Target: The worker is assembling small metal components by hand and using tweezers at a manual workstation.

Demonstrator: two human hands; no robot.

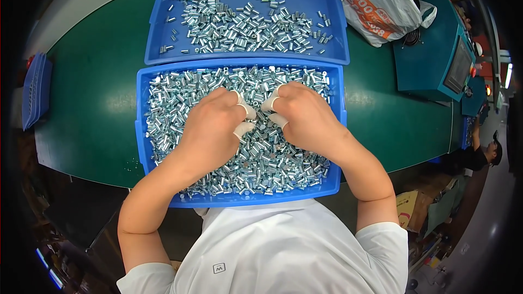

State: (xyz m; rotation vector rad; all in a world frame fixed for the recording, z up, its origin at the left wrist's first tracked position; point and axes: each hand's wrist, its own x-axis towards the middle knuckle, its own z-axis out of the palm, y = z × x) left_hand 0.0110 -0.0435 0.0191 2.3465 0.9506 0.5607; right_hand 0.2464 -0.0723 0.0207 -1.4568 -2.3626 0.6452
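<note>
Before me a blue plastic tray is filled with short, shiny, silvery metal sleeves. Over its middle, my left hand has its fingers curled toward the thumb, and the tips touch the heap. Facing it a small gap away, my right hand is curled the same way, fingertips down among the sleeves. White finger cots cover the thumb and some fingers of both hands. Whatever lies between the fingertips of either hand is too small or hidden to make out. Beyond, a second blue tray holds a looser scatter of similar sleeves.
Both trays are on a green table. A white plastic bag lies at the far right, beside a teal machine with a screen. Blue bins stand at the left edge. Another person is off to the right.
</note>
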